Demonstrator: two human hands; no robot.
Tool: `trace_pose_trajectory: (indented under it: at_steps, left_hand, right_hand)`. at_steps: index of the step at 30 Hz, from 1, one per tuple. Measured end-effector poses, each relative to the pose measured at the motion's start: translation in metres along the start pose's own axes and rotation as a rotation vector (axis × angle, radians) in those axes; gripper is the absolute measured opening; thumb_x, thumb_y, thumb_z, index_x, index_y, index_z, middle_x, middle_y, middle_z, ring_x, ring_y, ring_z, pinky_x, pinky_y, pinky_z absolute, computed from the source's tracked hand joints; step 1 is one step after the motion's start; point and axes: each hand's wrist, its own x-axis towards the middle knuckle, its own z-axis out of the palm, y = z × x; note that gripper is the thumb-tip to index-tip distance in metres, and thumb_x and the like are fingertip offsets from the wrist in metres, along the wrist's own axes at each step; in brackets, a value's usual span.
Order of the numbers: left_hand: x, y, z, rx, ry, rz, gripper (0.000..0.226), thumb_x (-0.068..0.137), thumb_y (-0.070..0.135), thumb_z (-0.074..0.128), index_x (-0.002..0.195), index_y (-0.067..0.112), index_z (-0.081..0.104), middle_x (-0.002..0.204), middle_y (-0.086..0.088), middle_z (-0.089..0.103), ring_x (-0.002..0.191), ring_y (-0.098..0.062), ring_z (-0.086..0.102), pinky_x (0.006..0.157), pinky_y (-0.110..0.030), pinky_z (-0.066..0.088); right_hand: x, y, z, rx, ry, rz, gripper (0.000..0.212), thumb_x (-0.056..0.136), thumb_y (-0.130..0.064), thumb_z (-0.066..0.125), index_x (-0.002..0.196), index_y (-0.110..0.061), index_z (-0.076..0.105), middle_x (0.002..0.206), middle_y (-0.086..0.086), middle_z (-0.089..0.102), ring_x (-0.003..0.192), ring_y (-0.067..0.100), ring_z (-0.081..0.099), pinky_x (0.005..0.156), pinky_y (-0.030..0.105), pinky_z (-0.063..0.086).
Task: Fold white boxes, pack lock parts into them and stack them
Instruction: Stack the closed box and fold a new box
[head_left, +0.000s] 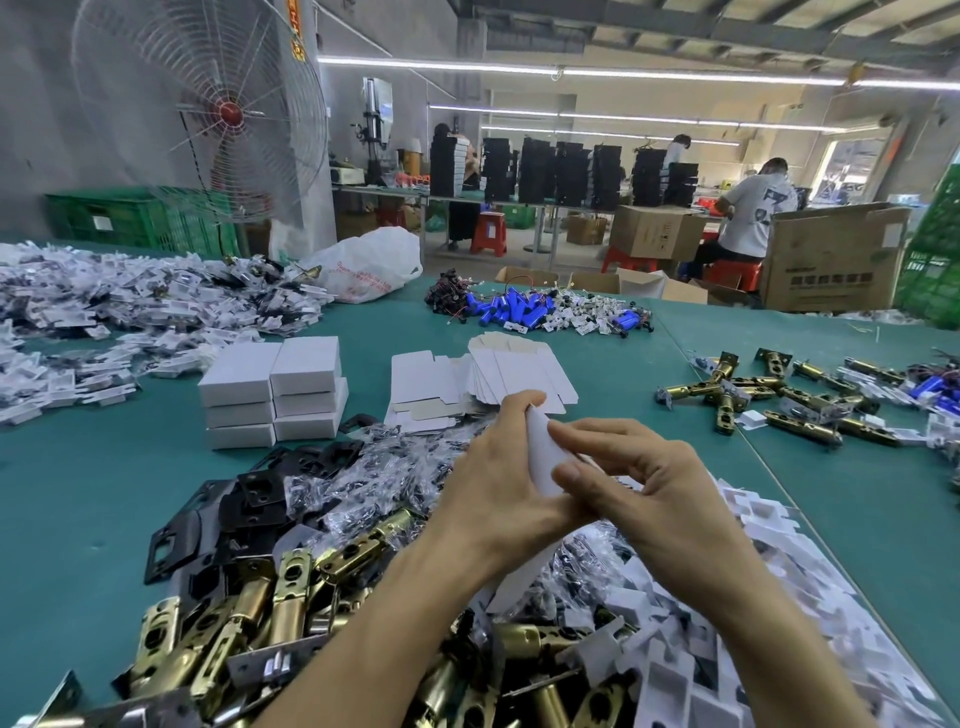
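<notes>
Both my hands hold one flat white box blank (541, 457) above the green table (93, 509). My left hand (498, 467) grips it from the left, thumb up at its top edge. My right hand (639, 478) pinches its right side with curled fingers. Behind them lies a fanned pile of flat white box blanks (478, 376). Two stacks of folded white boxes (275, 392) stand to the left. Brass latch bolts (260, 608), black strike plates (208, 519) and small bagged parts (374, 467) are heaped under my forearms.
More brass latches (769, 395) lie at the right. Blue batteries with wires (519, 309) sit at the far middle, white plastic parts (114, 306) at the far left. A fan (202, 109), cardboard cartons (831, 254) and seated people are beyond the table.
</notes>
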Motion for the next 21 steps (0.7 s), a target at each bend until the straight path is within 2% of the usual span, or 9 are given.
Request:
trace_pose_trajectory:
  at_steps: [3,5,8,11,15,16,17,19,21]
  left_hand:
    - [-0.001,0.000,-0.001,-0.003,0.017,0.028,0.097,0.054,0.069,0.060,0.140,0.051,0.021,0.118,0.005,0.063,0.100,-0.018,0.062,0.083,-0.038,0.052]
    - [-0.001,0.001,-0.001,0.014,0.017,0.062,0.081,0.056,0.065,0.060,0.131,0.055,0.032,0.111,0.009,0.063,0.096,-0.014,0.062,0.080,-0.038,0.053]
    - [-0.002,0.001,-0.001,0.002,0.049,0.058,0.058,0.054,0.061,0.061,0.108,0.044,0.049,0.099,0.014,0.064,0.091,-0.008,0.062,0.076,-0.040,0.054]
    - [-0.001,0.000,-0.001,-0.015,0.057,0.045,0.052,0.053,0.059,0.063,0.101,0.040,0.050,0.097,0.013,0.064,0.089,-0.008,0.062,0.074,-0.040,0.054]
    - [0.000,-0.001,-0.001,0.000,0.106,0.026,0.053,0.057,0.062,0.068,0.100,0.042,0.045,0.095,0.013,0.062,0.085,-0.007,0.061,0.070,-0.036,0.053]
    - [-0.001,-0.001,-0.002,0.013,0.126,0.026,0.056,0.057,0.061,0.070,0.103,0.044,0.043,0.097,0.014,0.061,0.084,-0.005,0.060,0.070,-0.035,0.052]
    - [-0.001,-0.001,-0.002,0.026,0.140,0.031,0.059,0.058,0.060,0.072,0.105,0.045,0.041,0.099,0.014,0.059,0.085,-0.004,0.060,0.070,-0.034,0.052]
    - [-0.002,0.001,-0.002,0.039,0.151,0.041,0.062,0.060,0.061,0.070,0.110,0.045,0.036,0.102,0.014,0.057,0.087,-0.005,0.059,0.071,-0.034,0.051]
    - [-0.002,0.002,-0.001,0.050,0.145,0.045,0.062,0.061,0.062,0.067,0.111,0.045,0.035,0.105,0.014,0.055,0.087,-0.007,0.059,0.070,-0.034,0.050]
  right_hand:
    - [0.000,0.001,-0.002,0.003,-0.022,-0.019,0.036,0.079,-0.017,0.077,0.113,-0.027,0.073,0.114,-0.019,0.066,0.104,-0.009,0.061,0.086,0.005,0.042]
    - [0.000,0.002,-0.002,0.034,-0.029,-0.019,0.036,0.080,-0.011,0.078,0.113,-0.025,0.073,0.116,-0.015,0.066,0.103,-0.008,0.062,0.084,0.006,0.043]
    - [0.001,0.003,-0.001,0.040,-0.026,-0.020,0.034,0.081,-0.010,0.076,0.110,-0.027,0.074,0.116,-0.014,0.067,0.102,-0.006,0.063,0.083,0.006,0.043]
    - [0.001,0.005,0.001,0.039,-0.018,-0.019,0.033,0.083,-0.011,0.075,0.109,-0.030,0.074,0.115,-0.014,0.068,0.100,-0.004,0.064,0.081,0.008,0.045]
    - [0.000,0.007,0.009,0.067,0.000,0.029,0.030,0.086,-0.021,0.073,0.111,-0.037,0.072,0.088,-0.011,0.074,0.069,0.020,0.066,0.069,0.032,0.055]
    - [0.001,0.007,0.012,0.046,0.021,0.019,0.029,0.087,-0.022,0.072,0.113,-0.037,0.072,0.087,-0.011,0.074,0.071,0.022,0.068,0.073,0.039,0.058]
    - [0.001,0.006,0.013,0.020,0.038,0.004,0.029,0.088,-0.024,0.071,0.114,-0.037,0.072,0.091,-0.013,0.075,0.077,0.018,0.070,0.079,0.041,0.058]
    - [0.000,0.005,0.015,-0.025,0.052,-0.039,0.030,0.089,-0.024,0.070,0.115,-0.038,0.071,0.097,-0.023,0.074,0.086,-0.001,0.069,0.084,0.031,0.057]
    - [0.000,0.004,0.014,-0.071,0.065,-0.082,0.028,0.089,-0.022,0.069,0.112,-0.038,0.071,0.090,-0.032,0.071,0.080,-0.011,0.066,0.074,0.014,0.053]
